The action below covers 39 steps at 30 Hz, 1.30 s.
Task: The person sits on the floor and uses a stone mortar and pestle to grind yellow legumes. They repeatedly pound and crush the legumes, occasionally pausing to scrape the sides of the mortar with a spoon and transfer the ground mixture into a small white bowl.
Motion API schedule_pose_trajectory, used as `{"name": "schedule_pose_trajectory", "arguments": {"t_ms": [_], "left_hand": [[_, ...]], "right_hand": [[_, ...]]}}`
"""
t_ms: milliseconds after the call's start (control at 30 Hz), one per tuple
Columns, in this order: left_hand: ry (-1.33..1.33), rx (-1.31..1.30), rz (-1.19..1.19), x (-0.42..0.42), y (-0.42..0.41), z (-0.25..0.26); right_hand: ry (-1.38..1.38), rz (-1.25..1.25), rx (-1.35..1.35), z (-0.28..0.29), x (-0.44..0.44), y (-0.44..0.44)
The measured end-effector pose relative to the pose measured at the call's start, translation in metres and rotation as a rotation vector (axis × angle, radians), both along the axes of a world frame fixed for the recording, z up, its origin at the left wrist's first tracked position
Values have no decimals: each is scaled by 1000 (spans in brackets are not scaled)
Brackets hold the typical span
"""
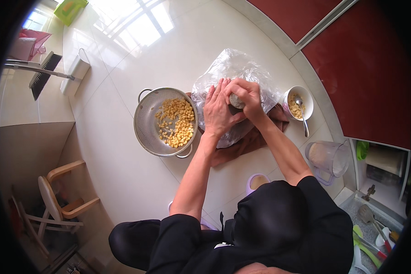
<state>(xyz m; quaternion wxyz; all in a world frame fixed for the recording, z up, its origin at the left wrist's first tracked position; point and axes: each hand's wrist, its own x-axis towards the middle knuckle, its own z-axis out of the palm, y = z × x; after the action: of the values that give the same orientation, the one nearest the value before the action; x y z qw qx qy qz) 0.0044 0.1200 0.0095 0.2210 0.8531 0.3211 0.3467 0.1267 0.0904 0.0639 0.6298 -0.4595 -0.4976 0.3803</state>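
Note:
My right hand point(248, 97) grips a grey, rounded, stone-like object point(236, 101), likely a pestle, above a dark thing that my hands mostly hide. Flat beside it lies my left hand point(219, 111), fingers extended, on clear plastic point(239, 65). Under the plastic is a brown cloth point(236, 153). To the left stands a metal colander point(145, 126) with yellow kernels or beans point(179, 120). A white bowl point(309, 102) at the right contains a crumbly yellow mash point(294, 109) and a metal spoon point(303, 121).
A clear plastic jug point(335, 159) stands at right near red cabinets point(356, 85). A sink point(356, 205) with utensils is at lower right. At left are a broom point(45, 75), a white dustpan point(76, 73) and a wooden chair point(49, 195). A light purple slipper point(249, 185) is near my knee.

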Motion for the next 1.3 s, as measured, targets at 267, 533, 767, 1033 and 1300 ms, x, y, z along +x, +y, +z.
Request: {"name": "schedule_pose_trajectory", "arguments": {"t_ms": [267,533,767,1033,1300], "left_hand": [[-15,-119,30,-7,0,3],[-9,-75,31,-8,0,-3],[-38,-63,12,-1,-1,-4],[-60,-65,27,-2,4,-12],[77,-35,-21,-10,1,-13]], "right_hand": [[186,83,-42,-4,4,-4],[294,105,7,4,4,-4],[228,102,-49,3,11,6],[216,42,-23,-15,5,6],[103,20,51,-24,5,3]]}}
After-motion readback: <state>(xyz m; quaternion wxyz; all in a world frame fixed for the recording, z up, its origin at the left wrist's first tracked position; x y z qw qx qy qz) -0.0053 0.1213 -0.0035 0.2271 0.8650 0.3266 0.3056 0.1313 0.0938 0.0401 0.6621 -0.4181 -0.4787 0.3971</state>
